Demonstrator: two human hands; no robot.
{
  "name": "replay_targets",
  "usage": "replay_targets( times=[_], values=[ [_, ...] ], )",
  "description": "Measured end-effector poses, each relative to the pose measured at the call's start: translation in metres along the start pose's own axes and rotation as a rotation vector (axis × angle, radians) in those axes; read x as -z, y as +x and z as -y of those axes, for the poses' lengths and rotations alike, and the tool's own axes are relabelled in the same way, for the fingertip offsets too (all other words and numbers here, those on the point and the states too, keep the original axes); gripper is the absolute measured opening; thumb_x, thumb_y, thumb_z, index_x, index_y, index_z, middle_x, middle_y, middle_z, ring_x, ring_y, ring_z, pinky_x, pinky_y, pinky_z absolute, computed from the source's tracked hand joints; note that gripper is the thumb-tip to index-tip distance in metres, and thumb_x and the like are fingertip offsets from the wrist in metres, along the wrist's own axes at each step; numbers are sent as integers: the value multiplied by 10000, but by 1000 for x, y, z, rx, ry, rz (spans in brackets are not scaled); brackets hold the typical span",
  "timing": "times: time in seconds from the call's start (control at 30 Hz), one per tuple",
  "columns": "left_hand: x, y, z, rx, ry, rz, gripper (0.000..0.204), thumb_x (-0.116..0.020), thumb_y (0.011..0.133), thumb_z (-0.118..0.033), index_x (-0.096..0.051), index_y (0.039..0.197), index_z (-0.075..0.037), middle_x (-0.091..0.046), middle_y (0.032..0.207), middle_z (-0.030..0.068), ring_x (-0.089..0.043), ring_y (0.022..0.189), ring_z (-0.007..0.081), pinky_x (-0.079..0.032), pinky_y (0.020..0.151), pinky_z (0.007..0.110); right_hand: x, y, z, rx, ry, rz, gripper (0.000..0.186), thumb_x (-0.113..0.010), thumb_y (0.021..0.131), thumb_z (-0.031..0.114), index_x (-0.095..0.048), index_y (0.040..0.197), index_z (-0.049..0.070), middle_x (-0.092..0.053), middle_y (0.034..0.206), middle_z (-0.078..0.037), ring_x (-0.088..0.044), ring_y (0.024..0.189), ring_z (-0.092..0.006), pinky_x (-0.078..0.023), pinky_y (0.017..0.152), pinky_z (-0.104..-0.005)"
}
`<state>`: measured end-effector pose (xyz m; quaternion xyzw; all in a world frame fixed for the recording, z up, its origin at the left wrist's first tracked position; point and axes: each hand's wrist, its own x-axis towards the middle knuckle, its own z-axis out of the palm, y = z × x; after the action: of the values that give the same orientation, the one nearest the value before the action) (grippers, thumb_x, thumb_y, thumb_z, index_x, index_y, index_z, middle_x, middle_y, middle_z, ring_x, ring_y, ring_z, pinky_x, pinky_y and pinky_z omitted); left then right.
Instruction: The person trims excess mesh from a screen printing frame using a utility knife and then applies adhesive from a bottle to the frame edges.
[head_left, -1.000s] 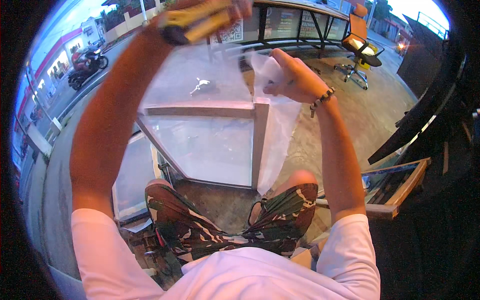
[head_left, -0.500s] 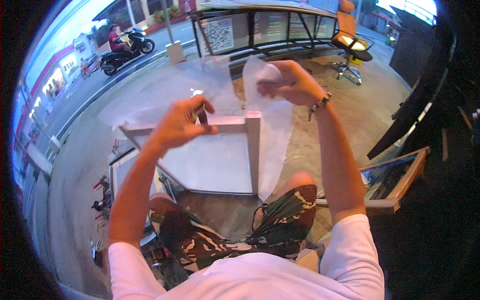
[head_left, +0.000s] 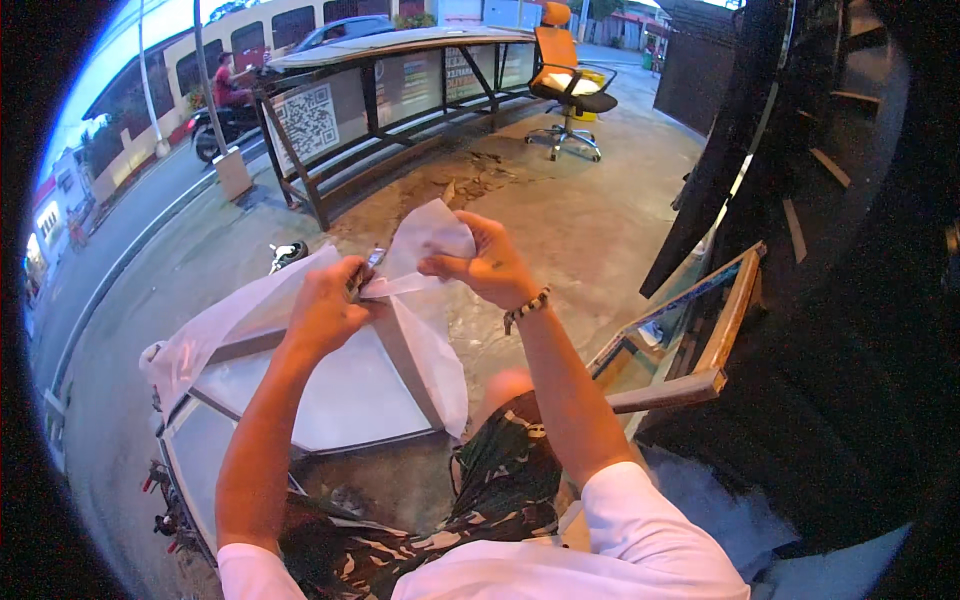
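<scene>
A wooden frame with a white panel (head_left: 350,392) leans in front of my knees, partly draped with a thin translucent white sheet (head_left: 240,300). My left hand (head_left: 328,308) is closed around a small tool with a shiny metal tip (head_left: 376,257), right by the frame's top corner. Its grip hides most of the tool, so I cannot tell its exact kind. To the right, my right hand (head_left: 482,262) pinches a raised flap of the sheet between thumb and fingers. From that flap the sheet hangs down along the frame's right side.
A long dark-framed table (head_left: 400,45) stands ahead, with an orange office chair (head_left: 562,65) at its right end. An old wooden frame (head_left: 728,320) rests at my right beside dark boards. On the road, a person rides a motorcycle (head_left: 212,135).
The view has swung right. My left hand, earlier apart from my right, is now close to it at the frame's corner. My right hand still holds the sheet, the flap now folded up.
</scene>
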<state>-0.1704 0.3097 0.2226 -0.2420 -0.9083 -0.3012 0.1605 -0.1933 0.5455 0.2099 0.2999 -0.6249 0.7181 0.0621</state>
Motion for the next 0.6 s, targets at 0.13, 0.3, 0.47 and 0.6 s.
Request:
replay_targets(
  times=[0.13,0.3,0.47,0.6],
  values=[
    [-11,9,8,-4,-111,13,496,-787,644,-141,-595,1079,-2,-673,941,195,-661,886,329,-496,773,376,22,-5,-21,87,-206,-44,661,-859,694,170,-518,1241,26,-592,1181,-87,-589,1039,-140,-516,838,-316],
    [-10,15,11,256,-317,260,925,-781,703,-154,-252,1446,2,-450,1343,230,-481,1231,306,-386,1045,363,-14,18,34,528,-796,41,1103,-897,593,352,-278,1458,62,-489,1289,-168,-538,1128,-274,-448,953,-420],
    [-1,5,51,-85,-126,42,636,-802,593,-173,-582,1164,-1,-656,1096,174,-632,1042,272,-477,901,369,-54,30,36,371,-660,379,988,-844,652,291,-289,1444,85,-615,1106,-186,-613,1005,-373,-489,853,-445],
    [29,-6,17,-70,-4,40,560,-811,600,-226,-629,1090,-22,-686,991,137,-656,949,269,-483,843,353,-40,23,40,200,-925,497,611,-686,759,98,-428,1313,67,-660,1011,-190,-653,895,-361,-509,797,-427]
  ],
)
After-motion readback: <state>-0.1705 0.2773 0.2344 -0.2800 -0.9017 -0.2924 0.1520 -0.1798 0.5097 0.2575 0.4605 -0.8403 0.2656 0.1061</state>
